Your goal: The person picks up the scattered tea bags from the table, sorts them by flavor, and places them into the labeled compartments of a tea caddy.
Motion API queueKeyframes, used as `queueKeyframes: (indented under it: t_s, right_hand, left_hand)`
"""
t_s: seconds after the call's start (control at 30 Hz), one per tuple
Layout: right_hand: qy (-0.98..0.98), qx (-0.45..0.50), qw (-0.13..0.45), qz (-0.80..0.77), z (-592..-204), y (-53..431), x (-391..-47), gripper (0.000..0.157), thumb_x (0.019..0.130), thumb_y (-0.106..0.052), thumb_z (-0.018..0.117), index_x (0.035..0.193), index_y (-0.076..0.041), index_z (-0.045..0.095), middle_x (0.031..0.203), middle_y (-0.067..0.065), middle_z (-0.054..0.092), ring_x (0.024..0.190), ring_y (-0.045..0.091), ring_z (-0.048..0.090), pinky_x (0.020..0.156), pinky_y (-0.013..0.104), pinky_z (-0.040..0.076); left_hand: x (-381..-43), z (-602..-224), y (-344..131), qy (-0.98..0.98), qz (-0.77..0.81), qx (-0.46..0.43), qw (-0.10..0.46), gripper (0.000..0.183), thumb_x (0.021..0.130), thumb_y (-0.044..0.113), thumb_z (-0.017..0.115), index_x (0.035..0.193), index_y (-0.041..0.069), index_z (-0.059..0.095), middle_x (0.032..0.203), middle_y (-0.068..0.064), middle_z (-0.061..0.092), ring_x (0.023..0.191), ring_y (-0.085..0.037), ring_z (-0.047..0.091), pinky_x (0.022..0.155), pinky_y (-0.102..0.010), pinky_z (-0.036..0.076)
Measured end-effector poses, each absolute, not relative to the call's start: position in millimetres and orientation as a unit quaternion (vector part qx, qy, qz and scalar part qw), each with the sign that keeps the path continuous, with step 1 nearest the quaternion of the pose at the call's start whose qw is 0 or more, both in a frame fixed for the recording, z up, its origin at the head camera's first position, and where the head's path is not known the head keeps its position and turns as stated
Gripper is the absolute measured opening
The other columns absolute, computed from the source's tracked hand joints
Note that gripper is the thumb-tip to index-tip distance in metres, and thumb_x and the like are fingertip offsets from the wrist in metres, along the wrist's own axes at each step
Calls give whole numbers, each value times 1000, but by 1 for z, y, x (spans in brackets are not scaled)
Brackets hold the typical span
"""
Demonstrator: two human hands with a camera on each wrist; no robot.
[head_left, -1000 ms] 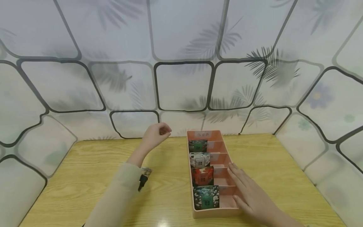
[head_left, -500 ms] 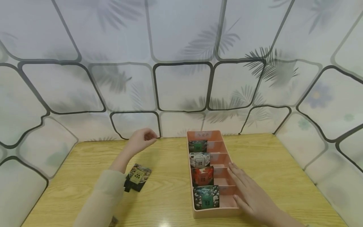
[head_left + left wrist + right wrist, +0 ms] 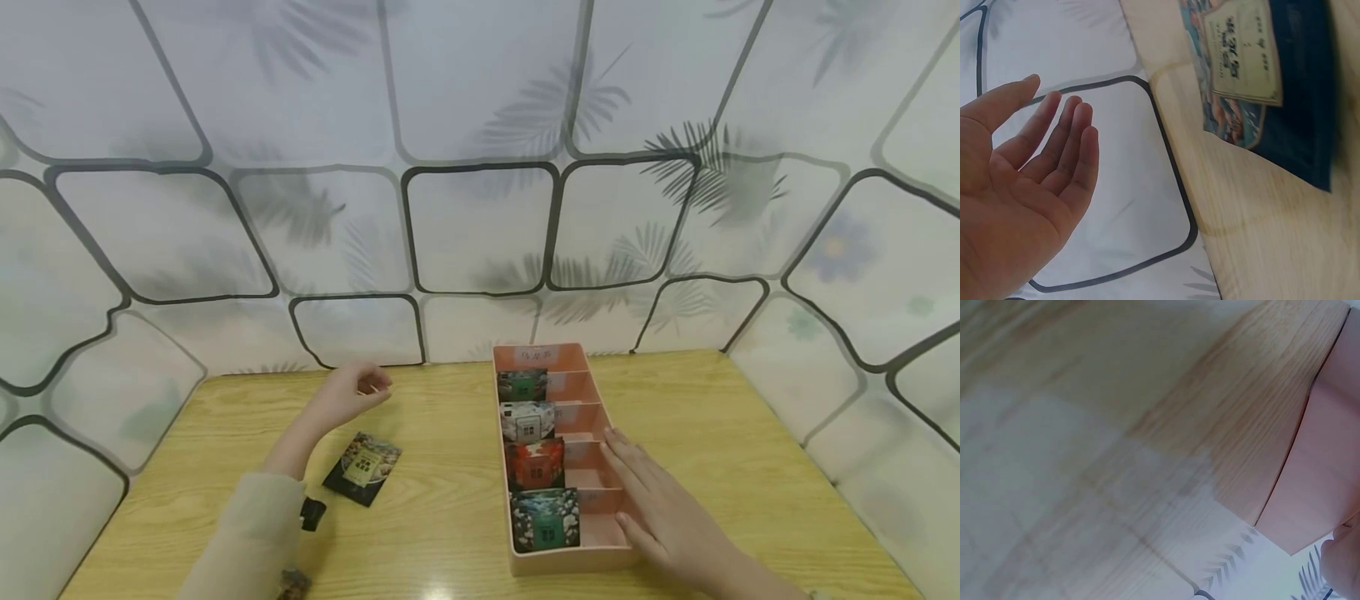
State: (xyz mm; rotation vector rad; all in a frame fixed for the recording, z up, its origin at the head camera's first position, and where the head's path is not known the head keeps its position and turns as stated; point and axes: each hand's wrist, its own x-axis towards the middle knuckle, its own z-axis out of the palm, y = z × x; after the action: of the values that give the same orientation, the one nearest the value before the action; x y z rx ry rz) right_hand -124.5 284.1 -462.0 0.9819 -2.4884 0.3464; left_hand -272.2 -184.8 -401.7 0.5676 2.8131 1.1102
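My left hand point(image 3: 348, 398) is held above the back left of the table, holding nothing; in the left wrist view its fingers point(image 3: 1054, 153) are loosely bent. Below it lies a dark sachet point(image 3: 365, 468) with a yellow-green label, also large in the left wrist view. My right hand point(image 3: 663, 508) rests along the right rim of a long pink divided box point(image 3: 573, 562), fingers straight. Down the box's left side stand a dark green sachet point(image 3: 522, 385), a white one point(image 3: 528, 422), a red one point(image 3: 536, 465) and a green-and-black one point(image 3: 546, 521).
Another sachet point(image 3: 294, 582) is partly hidden by my left sleeve point(image 3: 251, 533). A small black object point(image 3: 312, 513) shows beside the left wrist. Paper labels stand on the box's dividers. A patterned cloth wall point(image 3: 480, 225) rises behind the wooden table point(image 3: 442, 500).
My left hand has moved left and lower, away from the box, uncovering the sachet with the yellow-green label and part of another nearer one. My right hand and the box have stayed in place.
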Motion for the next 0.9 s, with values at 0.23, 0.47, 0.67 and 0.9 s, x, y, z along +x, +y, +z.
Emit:
queueKeyframes:
  t_s: [0.23, 0.47, 0.67, 0.9]
  right_hand:
    - [-903, 352, 214, 125, -461, 284, -124, 77, 96, -24, 70, 160, 6, 39, 169, 22, 38, 166, 14, 17, 133, 19, 4]
    - [-912, 340, 197, 120, -463, 285, -124, 80, 94, -21, 71, 161, 5, 38, 168, 24, 39, 167, 12, 12, 133, 18, 2]
    - [-911, 341, 199, 122, -463, 285, -124, 79, 94, -23, 71, 161, 4, 38, 168, 24, 40, 167, 12, 13, 133, 19, 3]
    - [-899, 353, 228, 123, -462, 285, -125, 76, 96, -27, 69, 159, 5, 41, 167, 23, 42, 166, 15, 19, 133, 19, 5]
  left_hand:
    - [-265, -411, -200, 916, 346, 194, 66, 22, 102, 9, 70, 116, -8, 70, 106, -20, 75, 96, -32, 73, 83, -47, 60]
    - [-259, -416, -212, 914, 343, 198, 88, 25, 100, 9, 72, 117, -9, 69, 108, -21, 74, 97, -33, 73, 82, -45, 61]
    - [-255, -419, -219, 912, 348, 195, 101, 26, 100, 10, 73, 117, -10, 68, 108, -22, 73, 98, -34, 73, 81, -44, 61]
    - [-250, -421, -226, 910, 350, 190, 116, 28, 100, 8, 72, 119, -12, 66, 109, -25, 73, 99, -36, 72, 82, -45, 61]
